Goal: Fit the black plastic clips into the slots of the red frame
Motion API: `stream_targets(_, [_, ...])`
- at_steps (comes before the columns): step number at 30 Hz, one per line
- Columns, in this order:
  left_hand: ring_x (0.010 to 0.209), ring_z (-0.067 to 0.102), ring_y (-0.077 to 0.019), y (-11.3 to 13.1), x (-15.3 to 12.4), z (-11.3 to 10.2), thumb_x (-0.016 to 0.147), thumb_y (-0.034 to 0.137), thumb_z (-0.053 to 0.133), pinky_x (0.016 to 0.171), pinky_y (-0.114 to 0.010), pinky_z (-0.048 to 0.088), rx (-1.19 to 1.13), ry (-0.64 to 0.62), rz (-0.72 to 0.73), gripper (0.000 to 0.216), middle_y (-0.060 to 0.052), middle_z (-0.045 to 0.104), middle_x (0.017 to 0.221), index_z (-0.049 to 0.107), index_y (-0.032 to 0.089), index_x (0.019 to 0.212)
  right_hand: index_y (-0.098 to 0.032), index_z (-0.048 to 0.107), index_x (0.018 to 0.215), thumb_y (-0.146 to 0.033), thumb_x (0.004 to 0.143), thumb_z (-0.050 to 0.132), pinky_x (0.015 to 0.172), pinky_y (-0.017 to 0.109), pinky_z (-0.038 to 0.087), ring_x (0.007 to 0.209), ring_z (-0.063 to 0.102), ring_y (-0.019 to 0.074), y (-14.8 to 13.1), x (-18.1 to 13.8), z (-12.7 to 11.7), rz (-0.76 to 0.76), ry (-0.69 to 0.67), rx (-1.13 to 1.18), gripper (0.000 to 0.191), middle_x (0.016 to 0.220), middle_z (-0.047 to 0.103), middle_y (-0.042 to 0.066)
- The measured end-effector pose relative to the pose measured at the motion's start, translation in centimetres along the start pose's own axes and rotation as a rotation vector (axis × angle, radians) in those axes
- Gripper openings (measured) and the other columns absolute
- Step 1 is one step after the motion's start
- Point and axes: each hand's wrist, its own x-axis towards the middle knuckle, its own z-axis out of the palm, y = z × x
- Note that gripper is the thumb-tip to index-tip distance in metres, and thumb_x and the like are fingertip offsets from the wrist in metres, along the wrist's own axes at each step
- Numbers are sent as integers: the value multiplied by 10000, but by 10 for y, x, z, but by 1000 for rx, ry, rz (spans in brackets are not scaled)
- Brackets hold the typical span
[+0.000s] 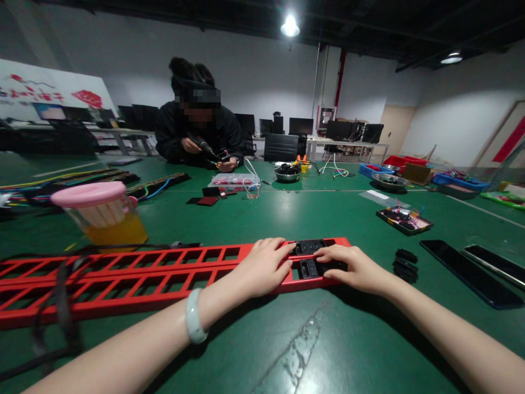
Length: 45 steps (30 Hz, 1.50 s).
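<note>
A long red frame (pixel 153 293) with two rows of rectangular openings lies across the green table in front of me. Black plastic inserts (pixel 309 247) fill openings near its right end. My left hand (pixel 262 266) lies on top of the frame, fingers stretched towards these inserts and slightly apart. At the right end, my right hand (pixel 351 267) has its fingers and thumb bent around a black insert, partly hidden beneath them. Several loose black pieces (pixel 405 265) sit on the table right of that hand.
A pink-lidded cup (pixel 98 216) of orange liquid stands behind the frame. Black straps (pixel 63 306) cross its left part. Two phones (pixel 471 272) lie at right, near a tray of wired parts (pixel 404 219). Across the table, a person (pixel 200 126) holds a power tool.
</note>
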Motion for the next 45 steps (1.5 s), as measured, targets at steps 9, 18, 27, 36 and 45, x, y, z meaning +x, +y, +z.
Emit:
stream_targets(9, [1086,430,-233,-1,0,1,866,343,348,911,-381,331,4,0,0,391,-83,487,1189,449,225,1225,-191,592,988,-181,736,570,888,389,431,1010,554,201,-2,-2,2,-79,19,-66,254,1083,608,93])
stream_targets(18, [1084,431,-234,1,0,-1,865,345,349,912,-384,330,-4,1,-7,390,-82,484,1194,454,230,1222,-194,603,989,-192,762,544,894,404,424,1040,522,209,-3,-3,11,-155,78,-185,234,1094,582,118])
stream_targets(27, [1090,430,-231,0,1,0,870,341,344,918,-384,329,0,-2,-1,386,-81,486,1193,455,230,1222,-190,617,1002,-209,780,541,884,389,441,1020,539,202,-1,-2,12,-140,66,-157,236,1086,602,116])
stream_targets(36, [1086,433,-234,1,0,-1,866,340,347,917,-390,331,-4,-1,-6,393,-83,490,1193,452,225,1226,-216,591,1061,-224,767,560,881,394,446,1004,559,202,2,-2,13,-142,74,-137,295,1071,621,93])
stream_targets(45, [1085,433,-237,0,1,0,872,352,336,912,-387,338,4,-2,1,395,-88,484,1196,448,220,1227,-186,627,889,-253,738,596,808,336,489,917,604,188,2,-3,11,-85,119,-127,168,999,647,85])
